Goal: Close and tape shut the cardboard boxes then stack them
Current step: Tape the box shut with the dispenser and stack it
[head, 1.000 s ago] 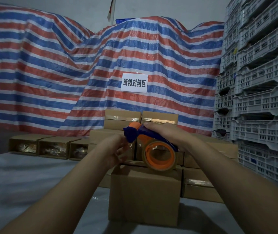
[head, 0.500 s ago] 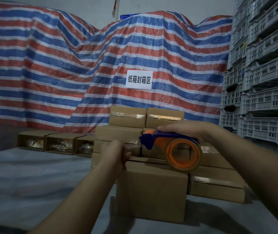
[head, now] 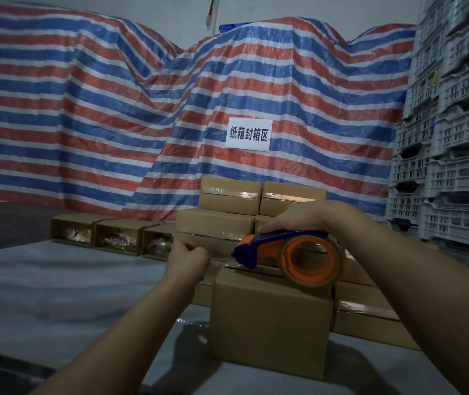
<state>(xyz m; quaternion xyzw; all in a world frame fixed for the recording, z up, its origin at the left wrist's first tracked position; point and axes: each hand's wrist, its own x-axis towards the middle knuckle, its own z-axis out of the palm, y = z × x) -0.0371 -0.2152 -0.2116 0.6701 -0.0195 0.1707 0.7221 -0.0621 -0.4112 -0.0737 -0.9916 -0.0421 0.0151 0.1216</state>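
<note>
A closed cardboard box (head: pixel 270 320) stands on the grey table right in front of me. My right hand (head: pixel 301 218) grips a blue and orange tape dispenser (head: pixel 290 255) over the box's top, its clear roll hanging at the right. My left hand (head: pixel 187 260) is pinched on the free end of the tape, left of the box's top edge. A short clear strip (head: pixel 222 263) stretches between my left hand and the dispenser's nose. Behind the box sits a stack of taped boxes (head: pixel 227 201).
Three open boxes (head: pixel 119 238) with wrapped goods lie in a row at the back left. A striped red, white and blue tarp (head: pixel 142 109) with a white sign (head: pixel 249 135) hangs behind. Stacked grey plastic crates (head: pixel 453 138) rise at the right. The table (head: pixel 56 295) has a pale grey cover.
Both hands have dropped toward the box top. My right hand carried the dispenser right, my left hand pulled the tape end away from it, and a short strip now spans them.
</note>
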